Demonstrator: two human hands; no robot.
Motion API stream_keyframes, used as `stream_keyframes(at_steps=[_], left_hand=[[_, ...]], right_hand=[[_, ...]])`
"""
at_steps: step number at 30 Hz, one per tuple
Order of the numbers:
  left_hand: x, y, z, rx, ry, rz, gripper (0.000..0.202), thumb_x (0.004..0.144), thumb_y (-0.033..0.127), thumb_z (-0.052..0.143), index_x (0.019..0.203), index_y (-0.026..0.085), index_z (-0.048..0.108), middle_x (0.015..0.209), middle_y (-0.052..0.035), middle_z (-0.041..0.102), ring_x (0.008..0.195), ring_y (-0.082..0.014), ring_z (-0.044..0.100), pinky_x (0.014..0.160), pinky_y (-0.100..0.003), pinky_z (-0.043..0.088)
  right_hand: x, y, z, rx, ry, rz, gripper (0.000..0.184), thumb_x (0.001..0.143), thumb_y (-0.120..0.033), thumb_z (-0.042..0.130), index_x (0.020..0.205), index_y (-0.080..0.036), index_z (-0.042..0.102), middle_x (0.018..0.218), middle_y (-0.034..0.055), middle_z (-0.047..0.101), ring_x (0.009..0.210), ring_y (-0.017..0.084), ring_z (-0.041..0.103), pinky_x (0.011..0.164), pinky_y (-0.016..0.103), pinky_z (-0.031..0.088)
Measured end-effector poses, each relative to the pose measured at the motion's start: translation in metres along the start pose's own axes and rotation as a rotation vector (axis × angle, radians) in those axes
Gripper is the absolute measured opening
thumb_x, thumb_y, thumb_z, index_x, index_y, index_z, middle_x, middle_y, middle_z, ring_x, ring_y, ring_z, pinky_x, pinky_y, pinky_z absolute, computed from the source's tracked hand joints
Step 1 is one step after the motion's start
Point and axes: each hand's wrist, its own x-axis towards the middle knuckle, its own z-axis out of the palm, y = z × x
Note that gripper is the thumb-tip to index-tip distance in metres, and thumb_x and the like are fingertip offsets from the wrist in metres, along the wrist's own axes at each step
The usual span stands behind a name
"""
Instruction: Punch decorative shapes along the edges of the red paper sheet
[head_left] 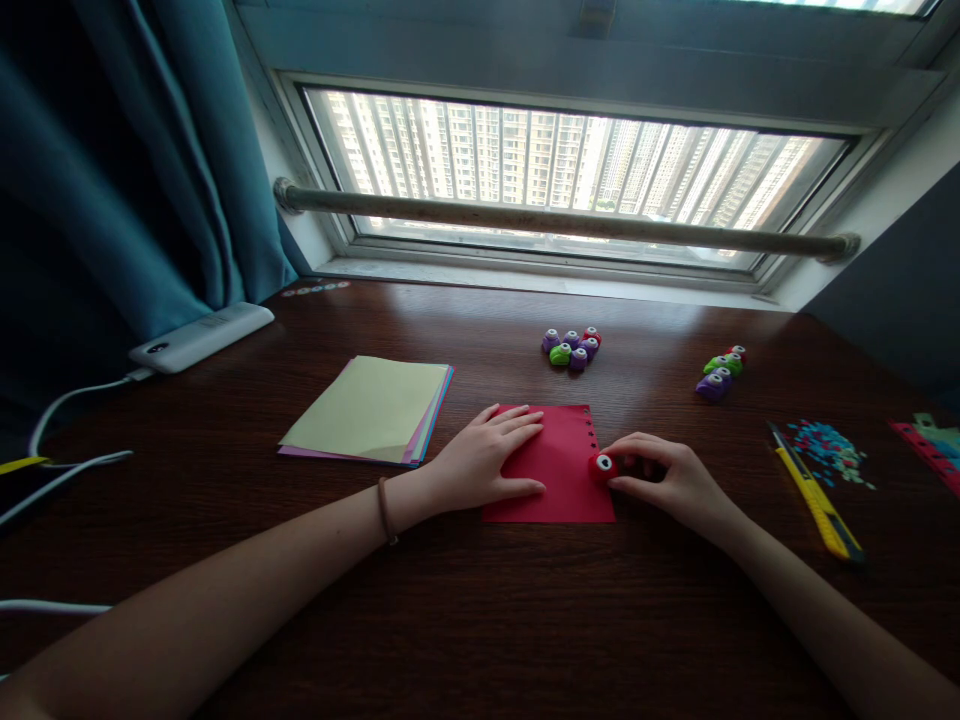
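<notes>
A sheet of red paper (564, 500) lies on the dark wooden table, with a row of small punched holes along the upper part of its right edge. My left hand (480, 460) rests flat on the paper's left half, fingers spread. At the right edge, just below the holes, sits a small red craft punch (603, 466) with a white top bearing a dark mark. The thumb and fingers of my right hand (664, 472) pinch this punch from the right. Whether the paper is inside the punch's slot is hidden.
Left of the red paper is a stack of coloured paper (367, 405). Several craft punches (574, 348) stand behind it, and more punches (721, 374) sit farther right. A yellow utility knife (817, 500) lies beside paper bits (829, 450). A white power bank-like device (206, 335) has a cable.
</notes>
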Motion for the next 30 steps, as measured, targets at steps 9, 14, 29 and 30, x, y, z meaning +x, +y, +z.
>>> stream_keyframes(at_steps=[9, 14, 29, 30], left_hand=[[0.0005, 0.0006, 0.0015, 0.001, 0.003, 0.004, 0.071, 0.08, 0.061, 0.054, 0.136, 0.022, 0.036, 0.144, -0.0039, 0.033, 0.134, -0.0219, 0.025, 0.111, -0.041, 0.014], [-0.0003, 0.0005, -0.0006, -0.007, 0.007, 0.015, 0.07, 0.081, 0.06, 0.054, 0.136, 0.021, 0.037, 0.144, -0.0054, 0.034, 0.134, -0.0224, 0.025, 0.111, -0.041, 0.014], [-0.0016, 0.0041, -0.0013, 0.019, 0.057, 0.077, 0.065, 0.086, 0.053, 0.051, 0.139, 0.022, 0.03, 0.143, -0.0066, 0.034, 0.136, -0.0239, 0.019, 0.111, -0.048, 0.012], [-0.0019, 0.0047, -0.0007, 0.038, 0.069, 0.091, 0.065, 0.087, 0.053, 0.051, 0.139, 0.022, 0.03, 0.144, -0.0068, 0.034, 0.136, -0.0238, 0.018, 0.111, -0.048, 0.011]], right_hand=[[0.001, -0.0002, -0.0005, -0.004, 0.005, 0.006, 0.024, 0.075, -0.035, 0.069, 0.097, -0.024, 0.067, 0.089, 0.0004, 0.062, 0.074, 0.014, 0.052, 0.061, 0.027, 0.038], [0.0006, -0.0014, -0.0007, -0.006, 0.006, 0.009, 0.026, 0.075, -0.037, 0.069, 0.097, -0.023, 0.067, 0.089, 0.0012, 0.062, 0.075, 0.015, 0.053, 0.062, 0.027, 0.039], [-0.0002, -0.0026, 0.0049, 0.118, 0.165, 0.111, 0.04, 0.078, -0.048, 0.062, 0.107, -0.021, 0.063, 0.086, 0.002, 0.064, 0.062, 0.013, 0.05, 0.055, 0.026, 0.04], [0.0001, -0.0013, 0.0058, 0.14, 0.185, 0.107, 0.041, 0.078, -0.048, 0.061, 0.108, -0.02, 0.062, 0.09, 0.0026, 0.065, 0.064, 0.013, 0.052, 0.057, 0.026, 0.041]])
